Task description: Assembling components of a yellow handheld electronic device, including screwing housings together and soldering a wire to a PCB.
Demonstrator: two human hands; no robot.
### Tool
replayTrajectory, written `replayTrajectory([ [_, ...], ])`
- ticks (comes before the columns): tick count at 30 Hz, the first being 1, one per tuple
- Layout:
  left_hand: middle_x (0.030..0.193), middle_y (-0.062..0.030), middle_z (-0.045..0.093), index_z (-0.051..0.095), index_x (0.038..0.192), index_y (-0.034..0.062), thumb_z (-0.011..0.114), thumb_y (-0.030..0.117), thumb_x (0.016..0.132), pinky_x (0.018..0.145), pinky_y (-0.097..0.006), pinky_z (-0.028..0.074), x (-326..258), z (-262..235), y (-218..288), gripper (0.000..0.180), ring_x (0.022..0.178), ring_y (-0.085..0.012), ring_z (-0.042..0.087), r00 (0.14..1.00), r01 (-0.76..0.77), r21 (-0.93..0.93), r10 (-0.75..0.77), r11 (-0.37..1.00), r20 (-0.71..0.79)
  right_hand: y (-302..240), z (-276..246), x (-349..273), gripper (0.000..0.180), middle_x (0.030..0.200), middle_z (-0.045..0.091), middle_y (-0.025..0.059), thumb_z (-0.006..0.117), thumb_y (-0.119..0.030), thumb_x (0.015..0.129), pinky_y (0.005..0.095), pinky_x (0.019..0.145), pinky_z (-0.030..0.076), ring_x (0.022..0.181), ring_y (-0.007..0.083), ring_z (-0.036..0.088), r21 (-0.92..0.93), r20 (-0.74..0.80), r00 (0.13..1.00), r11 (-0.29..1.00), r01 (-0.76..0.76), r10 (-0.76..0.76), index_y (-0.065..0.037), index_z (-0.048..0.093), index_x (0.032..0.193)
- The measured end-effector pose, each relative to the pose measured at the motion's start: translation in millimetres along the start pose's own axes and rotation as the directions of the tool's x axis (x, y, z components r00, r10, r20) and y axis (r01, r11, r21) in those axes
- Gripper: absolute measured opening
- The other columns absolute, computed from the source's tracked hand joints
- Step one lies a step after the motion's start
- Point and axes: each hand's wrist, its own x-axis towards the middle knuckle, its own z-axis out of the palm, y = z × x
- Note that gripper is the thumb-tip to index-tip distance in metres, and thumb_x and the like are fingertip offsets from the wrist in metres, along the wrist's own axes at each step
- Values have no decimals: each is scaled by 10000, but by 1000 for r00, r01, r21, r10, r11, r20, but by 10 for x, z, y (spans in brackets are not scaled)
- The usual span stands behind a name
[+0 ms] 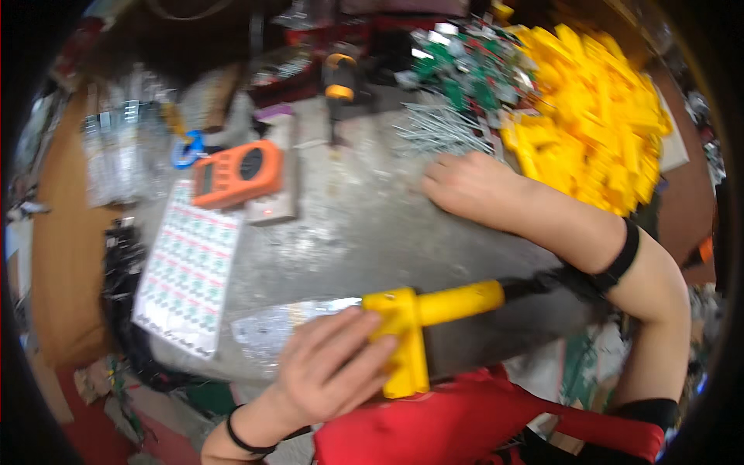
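Observation:
My left hand [333, 364] grips a yellow plastic housing [411, 356] near the table's front edge, its fingers laid over the left side. A round yellow handle sticks out to the right, and a black cord [535, 283] runs from its end. My right hand [469, 186] is out over the table beside a heap of long thin metal screws or pins [442, 128]. Its fingers are curled together and smeared a little by motion; whatever they hold cannot be made out. A clear plastic bag [267, 333] lies just left of the yellow housing.
At the back right rises a large pile of yellow plastic parts [597, 116], beside green and metal pieces [465, 66]. An orange meter [236, 174] rests on a power strip [283, 198] above a printed sticker sheet [186, 271]. A yellow-and-black screwdriver [339, 81] stands farther back.

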Motion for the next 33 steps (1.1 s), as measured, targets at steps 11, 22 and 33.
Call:
replayTrajectory([
  [11,1134,-74,662,750,1070,131,706,62,776,774,-281,562,132,12,205,305,997,-216,633,933,-291,109,307,951,-190,-982,-975,-199,74,725,600,-25,655,-98,930,217,547,451,622,49,556,706,457,888,-625,-331,46,-39,634,970],
  [22,937,-118,715,638,1061,2,632,-80,843,750,-295,550,382,-176,159,233,856,-227,712,986,163,-170,-166,972,0,-1484,-898,-681,247,682,544,-9,686,-42,890,226,558,393,599,64,483,916,129,774,225,-333,620,4,668,1132],
  [33,948,-115,695,500,1050,-1,622,-38,905,793,-261,544,525,327,22,193,869,-156,687,916,400,-513,-354,760,190,-1921,-477,-817,207,918,661,135,669,69,810,325,696,524,791,280,670,905,-177,574,362,-226,799,-14,668,999],
])
